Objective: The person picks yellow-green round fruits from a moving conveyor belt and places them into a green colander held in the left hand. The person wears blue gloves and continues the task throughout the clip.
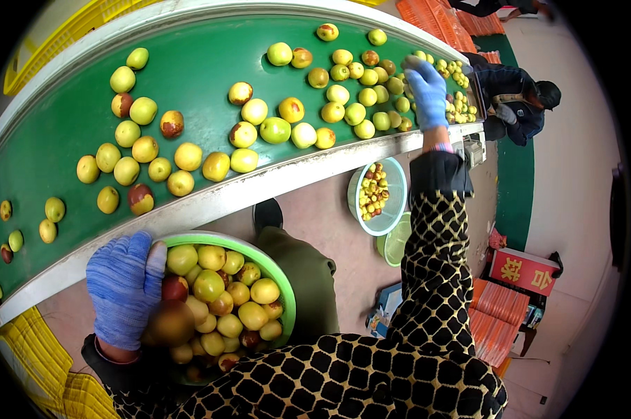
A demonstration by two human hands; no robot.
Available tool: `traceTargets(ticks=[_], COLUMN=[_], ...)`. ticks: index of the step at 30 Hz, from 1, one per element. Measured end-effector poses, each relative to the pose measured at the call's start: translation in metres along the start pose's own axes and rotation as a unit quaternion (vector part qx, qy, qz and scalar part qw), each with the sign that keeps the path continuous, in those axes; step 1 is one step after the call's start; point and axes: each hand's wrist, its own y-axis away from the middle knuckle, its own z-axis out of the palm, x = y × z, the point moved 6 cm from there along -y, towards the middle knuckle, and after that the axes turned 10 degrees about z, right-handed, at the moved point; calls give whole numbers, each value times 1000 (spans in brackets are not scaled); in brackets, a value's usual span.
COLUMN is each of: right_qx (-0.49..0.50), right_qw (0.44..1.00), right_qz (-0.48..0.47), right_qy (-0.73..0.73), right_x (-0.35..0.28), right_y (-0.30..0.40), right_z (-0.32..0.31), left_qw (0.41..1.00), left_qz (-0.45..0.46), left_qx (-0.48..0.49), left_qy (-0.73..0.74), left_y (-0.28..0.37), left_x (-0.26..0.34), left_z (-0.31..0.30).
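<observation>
Both hands wear blue knit gloves with greyish fingertips. My left hand (124, 288) is at the left rim of a green-rimmed basket (288, 293) heaped with yellow-green and brown jujubes (229, 324). A blurred brown jujube (171, 322) is just beside this hand; its palm is hidden. My right hand (427, 94) reaches over the green conveyor belt (190, 68), fingertips among jujubes (396, 85) near the belt's right end; whether it holds one is hidden. More jujubes (275, 130) are scattered along the belt.
The belt's metal side rail (294, 180) runs between me and the belt. On the floor stand a light-blue basket (394, 209) of jujubes and a green basket (397, 243). A person in dark clothes (519, 105) is beyond the belt's right end. Yellow crates (38, 361) lie at lower left.
</observation>
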Motion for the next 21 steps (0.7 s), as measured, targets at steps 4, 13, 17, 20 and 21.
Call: traceTargets(ticks=[4, 13, 17, 20, 21], right_qx=[-47, -207, -276, -293, -299], right_qw=[939, 945, 730, 663, 654], right_qz=[-29, 152, 257, 256, 253], right_qy=[339, -204, -570, -639, -647], right_x=[-13, -54, -34, -32, -36], right_y=[-39, 47, 90, 101, 105], right_z=[50, 90, 91, 92, 94], left_qw=[1000, 999, 998, 999, 999], left_qz=[1, -10, -22, -13, -18], left_qx=[-8, -43, -59, -41, -41], left_qy=[-5, -13, -14, -16, -15], left_y=[1, 7, 3, 0, 1], left_x=[0, -7, 1, 5, 5], left_z=[-12, -33, -39, -46, -47])
